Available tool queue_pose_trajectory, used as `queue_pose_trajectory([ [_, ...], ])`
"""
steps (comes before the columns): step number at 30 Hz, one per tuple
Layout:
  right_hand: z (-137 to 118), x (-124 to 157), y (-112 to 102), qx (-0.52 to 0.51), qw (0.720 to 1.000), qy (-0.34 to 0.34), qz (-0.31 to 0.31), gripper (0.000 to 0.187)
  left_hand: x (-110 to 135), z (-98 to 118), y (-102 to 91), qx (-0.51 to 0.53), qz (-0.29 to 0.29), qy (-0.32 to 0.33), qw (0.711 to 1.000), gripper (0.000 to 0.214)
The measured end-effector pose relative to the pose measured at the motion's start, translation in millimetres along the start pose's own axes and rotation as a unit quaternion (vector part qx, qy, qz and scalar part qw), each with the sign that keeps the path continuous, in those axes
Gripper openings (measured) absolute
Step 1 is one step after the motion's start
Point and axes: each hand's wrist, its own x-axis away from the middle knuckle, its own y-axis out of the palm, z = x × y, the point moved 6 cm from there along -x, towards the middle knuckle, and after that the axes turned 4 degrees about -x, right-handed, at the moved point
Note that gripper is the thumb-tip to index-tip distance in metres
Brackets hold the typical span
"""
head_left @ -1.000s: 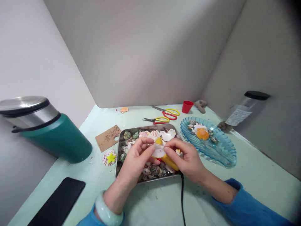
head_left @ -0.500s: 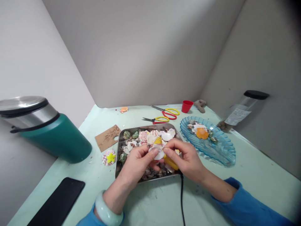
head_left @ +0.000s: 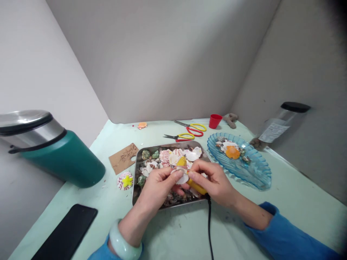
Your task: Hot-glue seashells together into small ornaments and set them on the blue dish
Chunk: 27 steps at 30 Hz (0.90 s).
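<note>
Over a metal tray [head_left: 136, 169] filled with several seashells, my left hand [head_left: 157, 187] pinches a white scallop shell [head_left: 182, 177] between thumb and fingers. My right hand [head_left: 214, 182] is closed around a yellow glue gun [head_left: 197, 187], its tip against the shell. The gun's black cord [head_left: 209, 227] runs down toward me. Both wrists show blue sleeves, and a pale green bangle [head_left: 123, 243] sits on the left one.
A blue glass dish [head_left: 253, 169] with a few shells lies right of the tray. Two yellow-and-red scissors [head_left: 187, 133], a red cup [head_left: 215, 121], a cardboard tag [head_left: 123, 158], a starfish-topped shell [head_left: 126, 180], a teal bin [head_left: 54, 151], a black phone [head_left: 67, 233] and a clear jar [head_left: 282, 124] surround it.
Both hands have sunk slightly toward the tray and the shell has tilted from facing me to lying flatter. The grip on shell and glue gun is unchanged.
</note>
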Motion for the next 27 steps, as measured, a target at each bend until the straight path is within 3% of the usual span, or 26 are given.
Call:
queue_pose_trajectory([
  [6,2,0,1,-0.009,1.0,0.013,-0.001,0.024,3,2,3.0,-0.002,-0.007,0.012,1.0,0.028],
  [14,-5,2,1,0.01,0.999,-0.032,0.007,0.025,4,10,3.2,-0.045,0.003,0.063,0.997,0.024],
  [21,-9,4,1,0.009,0.998,-0.065,0.01,0.024,12,26,2.8,-0.161,0.023,0.19,0.968,0.02],
  [27,-16,5,-2,0.006,0.995,-0.098,0.018,0.023,19,35,3.9,-0.207,0.029,0.257,0.944,0.02],
])
